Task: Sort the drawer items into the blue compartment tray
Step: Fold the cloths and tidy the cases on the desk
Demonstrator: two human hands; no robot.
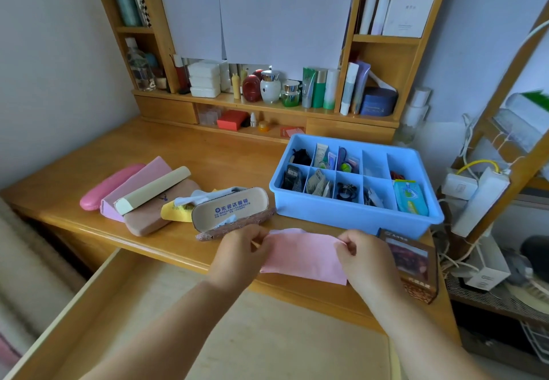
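A pink cloth is stretched flat above the desk's front edge. My left hand pinches its upper left corner and my right hand pinches its upper right corner. Behind the cloth stands the blue compartment tray, its cells holding small items such as tubes, a black pouch, hair clips and a blue wipes packet. An open glasses case with white cloth inside lies left of the tray. The open wooden drawer is below my arms.
Left on the desk lie a pink glasses case, a pink box, a cream roll, a brown case and a yellow cloth. A brown patterned box sits at the right front corner. Shelves hold cosmetics behind.
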